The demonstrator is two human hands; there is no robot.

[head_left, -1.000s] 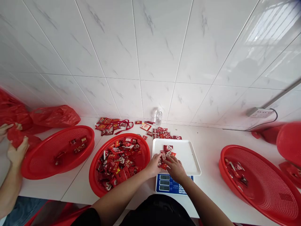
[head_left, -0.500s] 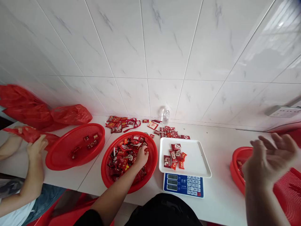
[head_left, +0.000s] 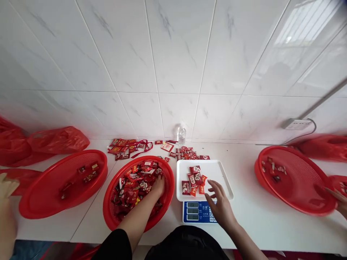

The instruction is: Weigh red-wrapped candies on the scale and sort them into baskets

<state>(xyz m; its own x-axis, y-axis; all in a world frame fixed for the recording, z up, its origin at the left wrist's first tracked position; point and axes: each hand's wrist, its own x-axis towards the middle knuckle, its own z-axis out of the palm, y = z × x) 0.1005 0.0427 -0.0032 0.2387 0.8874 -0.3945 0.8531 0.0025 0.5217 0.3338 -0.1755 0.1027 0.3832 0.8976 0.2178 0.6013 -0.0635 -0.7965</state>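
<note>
My left hand (head_left: 158,185) sinks into the wrapped candies (head_left: 132,187), grip hidden. My right hand (head_left: 220,204) hovers, fingers apart, over the scale tray (head_left: 217,173).

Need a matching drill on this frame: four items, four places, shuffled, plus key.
Items:
1. left hand
2. right hand
3. water bottle
4. socket strip

Places:
A. mounted on the tiled wall, right side
B. over the near edge of the white scale tray
C. in the middle red basket, among candies
D. standing on the counter at the wall's foot

Pairs: 1-C, 2-B, 3-D, 4-A
</note>
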